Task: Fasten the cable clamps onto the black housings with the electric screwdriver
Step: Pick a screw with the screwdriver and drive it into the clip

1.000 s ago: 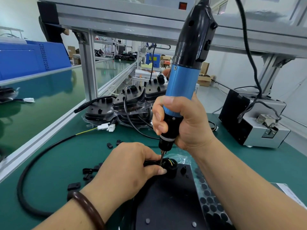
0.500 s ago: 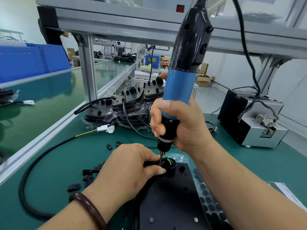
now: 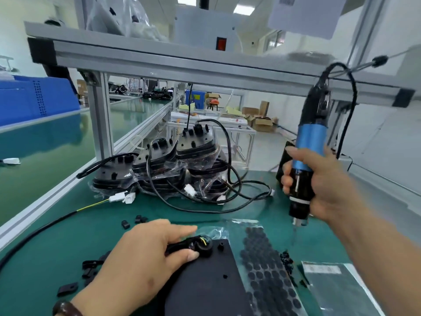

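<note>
A flat black housing (image 3: 211,281) lies on the green mat at the bottom centre. My left hand (image 3: 141,258) rests on its left part and pinches the black cable (image 3: 180,244) between thumb and forefinger, right at the round port (image 3: 205,246) where yellow wire shows. My right hand (image 3: 325,190) grips the blue-and-black electric screwdriver (image 3: 311,142), upright, off to the right and well above the mat, apart from the housing. Its bit is blurred. Loose black cable clamps (image 3: 67,289) lie on the mat left of my left wrist.
Bagged black housings (image 3: 170,169) with cables are stacked behind the work spot. A sheet of round black pads (image 3: 268,270), a small heap of black parts (image 3: 287,261) and a grey bag (image 3: 341,290) lie to the right. An aluminium post (image 3: 102,115) stands at the left.
My right hand lifted the screwdriver off the housing's port and swung it up to the right. My left hand stays on the housing with its forefinger now stretched out. The camera tilted up.
</note>
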`<move>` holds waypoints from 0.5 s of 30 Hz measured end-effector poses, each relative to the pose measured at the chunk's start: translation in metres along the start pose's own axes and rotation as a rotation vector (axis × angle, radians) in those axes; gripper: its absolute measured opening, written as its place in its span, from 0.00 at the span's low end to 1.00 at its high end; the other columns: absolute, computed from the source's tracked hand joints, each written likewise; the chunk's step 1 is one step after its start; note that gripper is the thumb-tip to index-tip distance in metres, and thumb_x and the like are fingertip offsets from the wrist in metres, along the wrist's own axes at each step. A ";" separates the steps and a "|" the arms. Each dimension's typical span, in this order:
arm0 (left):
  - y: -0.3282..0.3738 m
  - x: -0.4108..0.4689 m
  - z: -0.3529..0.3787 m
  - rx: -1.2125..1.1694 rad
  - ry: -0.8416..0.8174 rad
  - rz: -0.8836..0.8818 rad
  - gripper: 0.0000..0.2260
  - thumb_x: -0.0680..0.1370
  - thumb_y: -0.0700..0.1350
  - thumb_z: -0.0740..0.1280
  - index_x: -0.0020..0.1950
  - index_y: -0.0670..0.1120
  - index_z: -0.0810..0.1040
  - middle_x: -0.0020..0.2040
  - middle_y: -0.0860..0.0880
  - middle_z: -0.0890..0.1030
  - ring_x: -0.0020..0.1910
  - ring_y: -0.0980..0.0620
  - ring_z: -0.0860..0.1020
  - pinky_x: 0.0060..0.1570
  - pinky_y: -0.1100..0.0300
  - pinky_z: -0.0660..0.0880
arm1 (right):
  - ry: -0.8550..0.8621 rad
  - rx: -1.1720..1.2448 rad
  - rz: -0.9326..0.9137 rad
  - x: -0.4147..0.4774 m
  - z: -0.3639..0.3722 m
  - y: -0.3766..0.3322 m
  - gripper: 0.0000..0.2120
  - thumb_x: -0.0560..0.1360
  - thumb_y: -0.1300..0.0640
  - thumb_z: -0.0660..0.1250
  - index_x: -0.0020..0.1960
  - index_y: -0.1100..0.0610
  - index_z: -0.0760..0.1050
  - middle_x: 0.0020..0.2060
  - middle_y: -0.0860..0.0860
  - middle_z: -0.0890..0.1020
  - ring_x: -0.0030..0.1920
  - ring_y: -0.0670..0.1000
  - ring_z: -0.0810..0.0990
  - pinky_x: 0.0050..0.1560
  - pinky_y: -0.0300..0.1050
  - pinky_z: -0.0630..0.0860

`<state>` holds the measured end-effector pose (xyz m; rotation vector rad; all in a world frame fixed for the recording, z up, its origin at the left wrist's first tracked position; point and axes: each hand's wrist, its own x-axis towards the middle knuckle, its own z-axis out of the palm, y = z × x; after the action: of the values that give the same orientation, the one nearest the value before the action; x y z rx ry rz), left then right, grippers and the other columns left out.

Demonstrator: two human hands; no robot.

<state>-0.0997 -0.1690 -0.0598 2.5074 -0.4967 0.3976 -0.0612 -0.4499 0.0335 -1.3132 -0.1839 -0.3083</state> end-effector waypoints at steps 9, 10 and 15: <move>0.006 0.004 -0.006 0.036 -0.077 -0.023 0.14 0.65 0.65 0.69 0.40 0.84 0.68 0.47 0.67 0.74 0.43 0.65 0.75 0.39 0.65 0.72 | 0.282 -0.181 0.241 -0.012 -0.096 0.027 0.13 0.74 0.58 0.70 0.53 0.54 0.68 0.29 0.55 0.75 0.21 0.52 0.73 0.23 0.43 0.73; 0.006 0.004 -0.006 0.034 -0.088 -0.025 0.12 0.64 0.67 0.67 0.41 0.84 0.68 0.47 0.66 0.75 0.43 0.64 0.75 0.39 0.65 0.72 | 0.293 -0.181 0.256 -0.013 -0.097 0.030 0.12 0.74 0.58 0.70 0.51 0.52 0.68 0.32 0.56 0.74 0.22 0.52 0.74 0.23 0.43 0.73; 0.005 0.004 -0.007 0.024 -0.102 -0.040 0.14 0.60 0.73 0.58 0.44 0.82 0.70 0.46 0.65 0.75 0.42 0.64 0.76 0.38 0.63 0.74 | 0.307 -0.162 0.297 -0.017 -0.099 0.041 0.13 0.74 0.57 0.71 0.53 0.51 0.68 0.43 0.59 0.72 0.24 0.53 0.77 0.25 0.44 0.75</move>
<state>-0.0993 -0.1701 -0.0505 2.5663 -0.4835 0.2635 -0.0679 -0.5340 -0.0342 -1.4127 0.2986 -0.2714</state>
